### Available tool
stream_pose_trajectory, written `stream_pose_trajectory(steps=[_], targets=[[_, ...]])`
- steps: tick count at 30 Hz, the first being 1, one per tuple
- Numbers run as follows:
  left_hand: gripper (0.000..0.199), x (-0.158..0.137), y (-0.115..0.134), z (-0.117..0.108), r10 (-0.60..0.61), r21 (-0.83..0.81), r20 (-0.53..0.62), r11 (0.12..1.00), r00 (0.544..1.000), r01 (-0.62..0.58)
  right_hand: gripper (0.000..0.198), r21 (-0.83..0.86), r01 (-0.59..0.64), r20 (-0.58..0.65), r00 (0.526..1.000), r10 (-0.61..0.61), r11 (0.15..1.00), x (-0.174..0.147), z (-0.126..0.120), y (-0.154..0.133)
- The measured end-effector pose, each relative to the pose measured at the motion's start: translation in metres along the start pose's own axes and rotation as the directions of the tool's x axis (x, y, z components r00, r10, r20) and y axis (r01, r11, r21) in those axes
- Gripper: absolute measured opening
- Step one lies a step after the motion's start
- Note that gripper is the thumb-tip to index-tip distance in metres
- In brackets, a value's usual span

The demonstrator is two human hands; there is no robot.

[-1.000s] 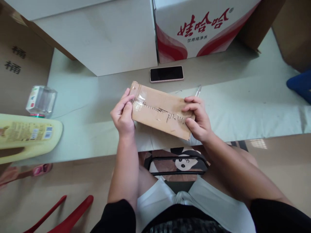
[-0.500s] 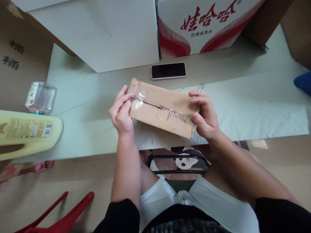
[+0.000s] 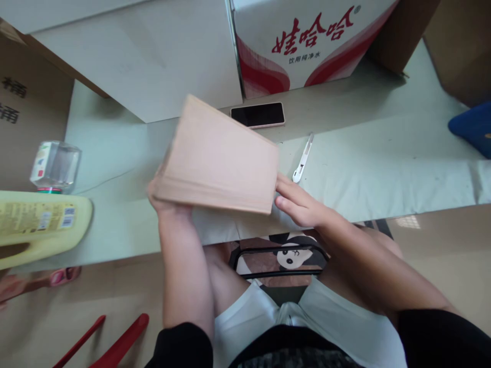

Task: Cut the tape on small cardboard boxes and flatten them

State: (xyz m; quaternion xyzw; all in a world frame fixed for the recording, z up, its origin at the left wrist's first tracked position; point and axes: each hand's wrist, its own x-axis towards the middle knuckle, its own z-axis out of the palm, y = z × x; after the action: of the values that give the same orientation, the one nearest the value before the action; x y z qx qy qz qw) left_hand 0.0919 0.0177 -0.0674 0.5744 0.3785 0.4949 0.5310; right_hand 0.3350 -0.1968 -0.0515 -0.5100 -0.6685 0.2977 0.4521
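Note:
A small brown cardboard box [image 3: 220, 158] is held tilted above the table's front part, a plain broad face toward me. My left hand [image 3: 169, 202] grips its lower left corner from beneath, and the box hides most of those fingers. At the right end, my right hand [image 3: 301, 202] has its fingers fairly straight, with the fingertips against the box's edge. Just beyond that hand lies a white utility knife [image 3: 303, 158] on the table. Behind the box rests a phone [image 3: 258, 115], dark screen up, its left end close to the box's edge.
Large white cartons [image 3: 184, 61] stand along the back, one a red-and-white water carton [image 3: 303, 46]. At left are a clear plastic bottle [image 3: 57, 163] and a yellow jug [image 3: 42, 225]. A blue object [image 3: 471, 128] sits at right. Red stool legs [image 3: 123, 340] show below the pale tablecloth [image 3: 383, 168].
The box has turned over from its taped, slit side to a plain broad face and shifted left. My right hand has moved lower and left, and the utility knife now shows fully.

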Motion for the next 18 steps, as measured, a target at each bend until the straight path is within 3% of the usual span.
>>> stream_pose_trajectory(steps=[3, 5, 8, 12, 16, 18], targets=[[0.033, -0.010, 0.008, 0.025, -0.212, -0.244, -0.024, 0.949, 0.977, 0.200, 0.069, -0.051, 0.000, -0.033, 0.999, -0.001, 0.999, 0.001, 0.003, -0.004], [0.033, -0.016, 0.014, 0.038, -0.317, -0.308, -0.042, 0.906, 0.947, 0.290, 0.070, -0.075, -0.007, -0.056, 0.998, 0.003, 0.997, 0.001, 0.002, -0.004], [0.055, -0.023, 0.020, 0.049, -0.415, -0.210, 0.015, 0.888, 0.910, 0.409, 0.072, -0.088, 0.010, -0.105, 0.994, -0.020, 0.996, 0.003, -0.001, -0.004], [0.084, -0.033, 0.018, 0.055, -0.530, -0.043, 0.238, 0.832, 0.814, 0.554, 0.061, -0.037, 0.031, -0.176, 0.984, -0.037, 0.999, 0.004, -0.004, -0.003], [0.079, -0.038, 0.018, 0.055, -0.590, 0.089, 0.383, 0.790, 0.711, 0.607, 0.056, 0.083, -0.020, -0.298, 0.953, 0.044, 0.996, 0.004, -0.006, -0.003], [0.074, -0.040, 0.024, 0.052, -0.637, 0.222, 0.469, 0.756, 0.612, 0.616, 0.050, 0.149, -0.005, -0.400, 0.914, 0.065, 0.989, 0.003, -0.007, -0.003]])
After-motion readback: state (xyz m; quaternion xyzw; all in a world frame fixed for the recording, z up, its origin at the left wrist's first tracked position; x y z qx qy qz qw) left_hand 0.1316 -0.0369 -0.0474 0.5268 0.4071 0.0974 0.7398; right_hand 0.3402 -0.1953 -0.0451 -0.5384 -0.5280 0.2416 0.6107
